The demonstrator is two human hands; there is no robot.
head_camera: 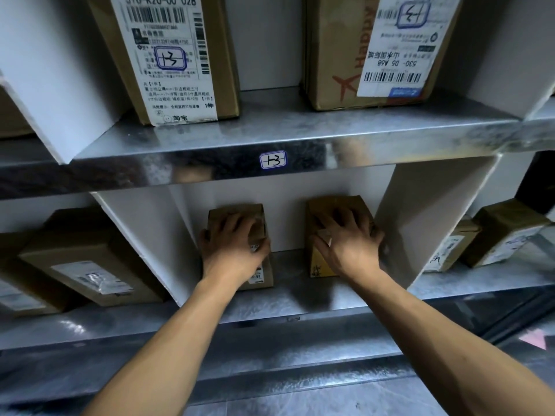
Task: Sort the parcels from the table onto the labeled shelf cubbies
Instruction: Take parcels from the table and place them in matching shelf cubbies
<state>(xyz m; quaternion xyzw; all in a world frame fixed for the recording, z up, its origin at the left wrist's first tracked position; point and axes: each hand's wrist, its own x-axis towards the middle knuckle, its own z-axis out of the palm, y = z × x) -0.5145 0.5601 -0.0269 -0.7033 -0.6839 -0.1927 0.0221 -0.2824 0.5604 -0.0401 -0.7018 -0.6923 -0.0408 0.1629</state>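
Two-handed — clasps left parcel [237,212] in left hand [232,247], right parcel [332,203] — at its 3 o'clock, apart — in right hand [350,246].

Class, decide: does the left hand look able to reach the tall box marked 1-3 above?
Probably not directly: the left hand grips a small box under the steel shelf, which bars the way up.

Dim, soft and wide-angle-bent at the edges, with glare on the metal shelf edge [300,145].
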